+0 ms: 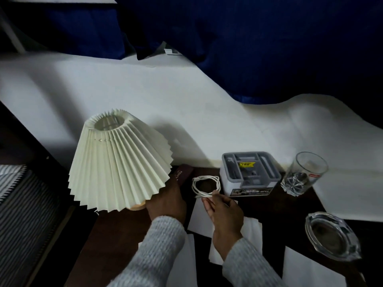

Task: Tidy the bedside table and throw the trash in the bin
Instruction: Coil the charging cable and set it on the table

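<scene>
Dark table [290, 206], crowded: pleated lamp [118, 162] at left, maroon book [182, 175] just beside it, then coiled white cable [206, 184], grey box [248, 175], glass tumbler [304, 177]. Glass ashtray [331, 235] right, white paper sheets [199, 218] across the front.

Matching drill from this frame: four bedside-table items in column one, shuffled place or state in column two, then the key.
1. coiled white cable
2. dark maroon book
3. clear glass tumbler
4. clear glass ashtray

A. front right of dark table
B. pinched by right hand
C. at left hand, beside pleated cream lampshade
D. right of grey-and-white box

Pairs: 1-B, 2-C, 3-D, 4-A
</scene>
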